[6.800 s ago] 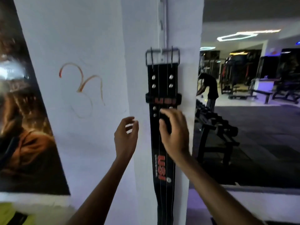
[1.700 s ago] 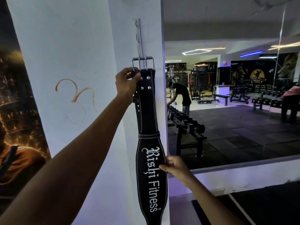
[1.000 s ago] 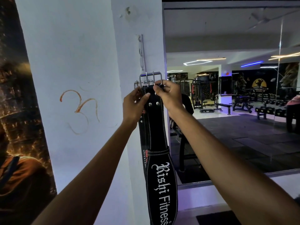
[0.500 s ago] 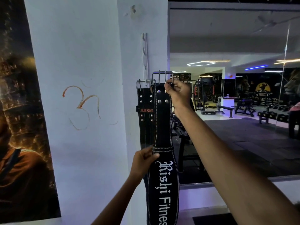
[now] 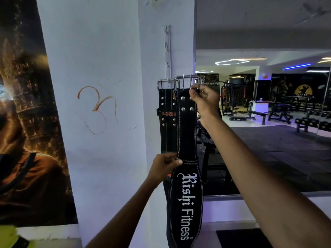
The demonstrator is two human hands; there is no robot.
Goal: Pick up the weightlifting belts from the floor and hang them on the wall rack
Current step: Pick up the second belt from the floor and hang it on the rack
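Observation:
A black belt lettered "Rishi Fitness" (image 5: 186, 203) hangs upright in front of the white pillar. My right hand (image 5: 205, 101) pinches the right end of its steel buckle at the top. My left hand (image 5: 163, 166) grips the belt's left edge at the stitched keeper loop. Behind it, a second black belt marked "USI" (image 5: 166, 122) hangs by its buckle from the white wall rack (image 5: 167, 54), a narrow vertical strip of hooks on the pillar. Whether the front belt's buckle sits on a hook is hidden.
A large dark poster (image 5: 23, 122) covers the wall at left. An orange scribble (image 5: 97, 108) marks the pillar face. To the right a wall mirror (image 5: 268, 122) reflects the gym floor, benches and dumbbell racks.
My left hand moved from the buckle down to the belt's keeper loop. My right hand keeps hold of the buckle, held level with the USI belt's buckle.

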